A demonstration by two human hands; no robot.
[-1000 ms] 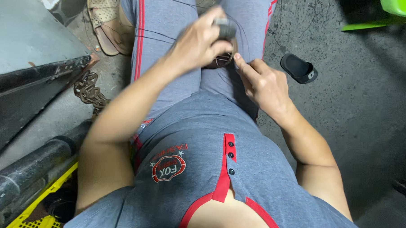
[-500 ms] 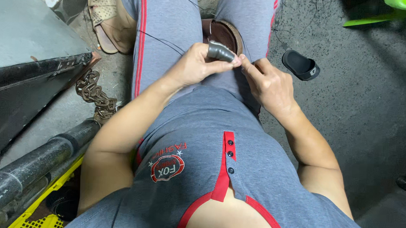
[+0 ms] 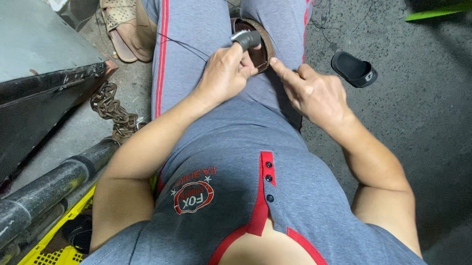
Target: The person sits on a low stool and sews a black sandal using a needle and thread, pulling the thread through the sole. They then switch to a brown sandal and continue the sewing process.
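**Surroundings, non-handled items**

Rusty chain (image 3: 113, 110) lies at left centre on the concrete floor (image 3: 429, 129). Tan sandal (image 3: 119, 18) at upper left, beside the grey trouser leg. Black slipper (image 3: 353, 69) at upper right. Dark pipe (image 3: 46, 186) runs along lower left, above a yellow crate (image 3: 54, 251). Dark metal slab (image 3: 33, 83) fills the left edge.

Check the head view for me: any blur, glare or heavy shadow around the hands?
Head view: sharp on the left hand gripping the short dark rubber tube and on the right hand; no glare; the rusty brown ring's inside is shadowed; floor darkens toward the right edge.
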